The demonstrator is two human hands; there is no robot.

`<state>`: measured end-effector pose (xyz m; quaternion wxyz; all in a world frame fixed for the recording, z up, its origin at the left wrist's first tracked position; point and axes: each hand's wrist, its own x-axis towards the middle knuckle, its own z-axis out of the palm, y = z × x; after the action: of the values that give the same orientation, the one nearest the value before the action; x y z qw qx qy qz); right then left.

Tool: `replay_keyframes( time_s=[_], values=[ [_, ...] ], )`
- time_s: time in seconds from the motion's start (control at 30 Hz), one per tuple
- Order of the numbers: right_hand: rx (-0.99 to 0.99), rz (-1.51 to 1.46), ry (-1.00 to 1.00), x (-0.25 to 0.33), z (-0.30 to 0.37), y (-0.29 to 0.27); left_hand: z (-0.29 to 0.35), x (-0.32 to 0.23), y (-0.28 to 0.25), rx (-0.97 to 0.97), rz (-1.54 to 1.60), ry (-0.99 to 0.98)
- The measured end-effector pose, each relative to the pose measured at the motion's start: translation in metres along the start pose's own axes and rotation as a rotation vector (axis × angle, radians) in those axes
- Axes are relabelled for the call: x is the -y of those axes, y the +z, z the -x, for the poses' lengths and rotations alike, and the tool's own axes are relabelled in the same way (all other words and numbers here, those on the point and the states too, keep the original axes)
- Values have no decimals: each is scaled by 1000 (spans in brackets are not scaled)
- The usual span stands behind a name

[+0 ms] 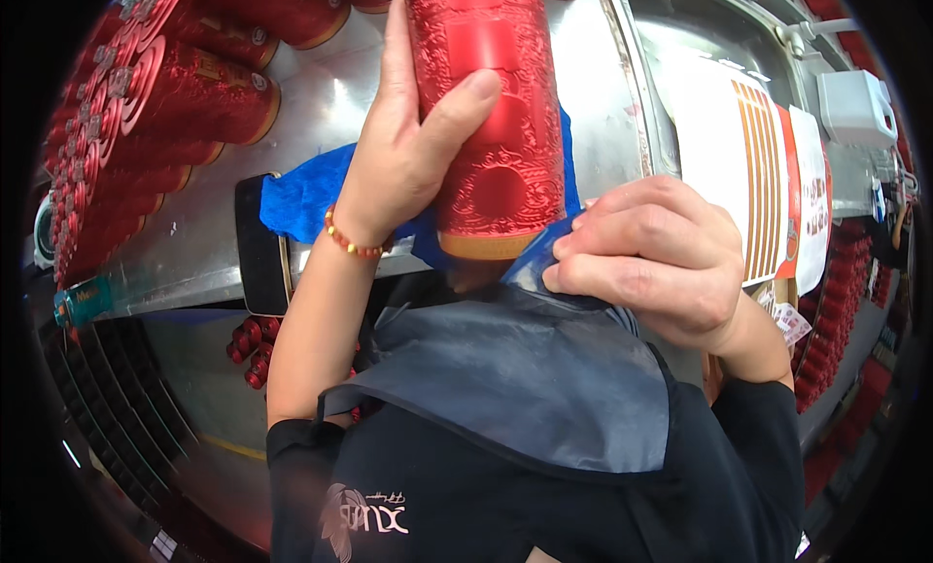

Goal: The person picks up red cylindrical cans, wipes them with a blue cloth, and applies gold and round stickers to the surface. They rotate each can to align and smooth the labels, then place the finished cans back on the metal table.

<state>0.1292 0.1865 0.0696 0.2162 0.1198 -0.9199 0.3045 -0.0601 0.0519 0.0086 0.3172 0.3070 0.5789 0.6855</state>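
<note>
Canister (491, 116), red and embossed with a gold band at its near end, lies lengthwise in the left hand (403, 159), raised off the metal table (321, 106) and tipped so that its lower end faces the person; held this way, that end meets the cloth in the other hand. The left fingers (397, 48) are curled around the far side of the tube, and the thumb (457, 106) is pressed across its front, so the grip is a firm wrap rather than a pinch. The right hand (661, 257) is bunched just below and to the right of the gold band; its fingers (622, 237) are pressed together, pinching a fold of blue cloth (535, 262) against the canister's bottom rim (the thumb is hidden behind them). I judge this a wiping hold, the one hand steadying the tube while the other works the cloth at its base.

More of the same blue cloth (301, 198) spreads on the table behind the left wrist, which wears a bead bracelet (352, 240). A dark phone-like slab (260, 244) lies at the table's near edge beside it. Further off, rows of like red canisters (194, 96) lie stacked at upper left. To the right, a white sheet with gold stripes (753, 164) rests near a metal basin (680, 28), and a grey apron (525, 378) covers the person's chest.
</note>
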Motion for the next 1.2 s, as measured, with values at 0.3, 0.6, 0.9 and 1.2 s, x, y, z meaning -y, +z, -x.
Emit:
replay_keyframes(
  time_s=[0.3,0.6,0.9,1.2],
  values=[
    [-97,-34,-4,-1,4,8,-6,-15,7,62,-316,39],
    [-91,-85,2,-1,3,4,-8,-30,15,24,-624,82],
    [-29,-40,115,-13,44,19,-2,2,-13,148,152,-113],
    [-139,-168,64,-8,20,10,2,-16,9,-24,-659,138]
  ],
)
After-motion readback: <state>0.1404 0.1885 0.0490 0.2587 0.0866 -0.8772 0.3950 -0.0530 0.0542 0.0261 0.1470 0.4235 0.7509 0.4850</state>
